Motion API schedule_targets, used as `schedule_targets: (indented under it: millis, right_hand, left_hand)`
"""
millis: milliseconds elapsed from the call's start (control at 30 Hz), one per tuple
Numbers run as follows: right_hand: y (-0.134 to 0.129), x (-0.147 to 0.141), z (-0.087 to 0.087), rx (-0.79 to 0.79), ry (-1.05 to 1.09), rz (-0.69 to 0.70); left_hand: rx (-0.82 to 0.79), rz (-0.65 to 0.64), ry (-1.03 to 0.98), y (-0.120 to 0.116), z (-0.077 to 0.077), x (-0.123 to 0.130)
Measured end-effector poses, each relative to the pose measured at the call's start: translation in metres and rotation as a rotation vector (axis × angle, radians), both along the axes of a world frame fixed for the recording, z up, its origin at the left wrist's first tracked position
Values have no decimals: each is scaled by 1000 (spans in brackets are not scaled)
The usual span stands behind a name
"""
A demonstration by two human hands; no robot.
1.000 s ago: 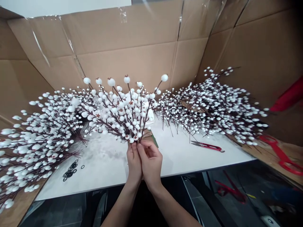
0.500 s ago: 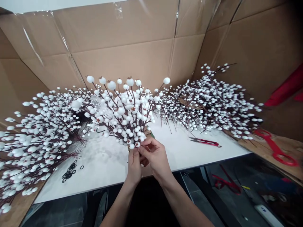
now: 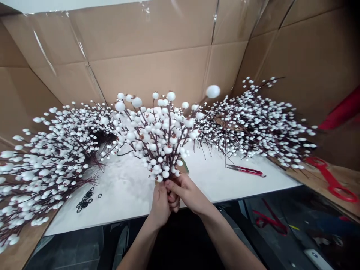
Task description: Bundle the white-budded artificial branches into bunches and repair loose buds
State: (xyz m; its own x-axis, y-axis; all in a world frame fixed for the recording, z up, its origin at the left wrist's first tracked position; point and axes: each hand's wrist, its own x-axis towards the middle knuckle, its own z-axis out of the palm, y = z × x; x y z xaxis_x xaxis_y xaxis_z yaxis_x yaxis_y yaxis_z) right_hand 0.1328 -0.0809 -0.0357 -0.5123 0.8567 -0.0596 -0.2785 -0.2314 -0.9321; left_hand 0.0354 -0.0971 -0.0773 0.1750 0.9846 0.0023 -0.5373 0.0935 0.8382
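Observation:
A bunch of artificial white berry stems [image 3: 157, 138] stands upright in front of me, its brown stems gathered low down. Around the base of those stems my left hand [image 3: 162, 200] is closed. My right hand [image 3: 187, 191] is closed on the same spot from the right, its thumb and fingers pressed to the stems just beneath the lowest berries. The two hands touch each other. Stem ends inside the fists are hidden. A bit of greenish-brown card [image 3: 183, 167] shows behind the right hand.
Piles of white berry stems lie at left [image 3: 56, 153] and right [image 3: 261, 123]. Black rubber rings [image 3: 84, 202] sit front left on the white tabletop [image 3: 126, 202]. Red thread snips [image 3: 246, 170] lie on the right. Farther right is a red plastic tool [image 3: 330, 180]. Cardboard walls [image 3: 154, 75] enclose the back.
The bunch has turned and shifted slightly right between my hands. My right hand has closed tighter around the stems. The whole view has shifted a little.

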Motion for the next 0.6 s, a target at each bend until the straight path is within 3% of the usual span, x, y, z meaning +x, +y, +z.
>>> schedule_targets:
  millis: [200, 400, 500, 600]
  right_hand:
    - [-9, -12, 4, -91, 117, -80]
    - [-19, -34, 7, -117, 144, -180]
    - [-14, -46, 14, 4, 77, -132]
    - [0, -58, 25, 288, 42, 37]
  left_hand:
    - [6, -30, 86, -4, 10, -8]
    - [57, -118, 95, -16, 19, -33]
    - [111, -66, 71, -18, 19, -51]
    - [179, 53, 12, -19, 27, -75]
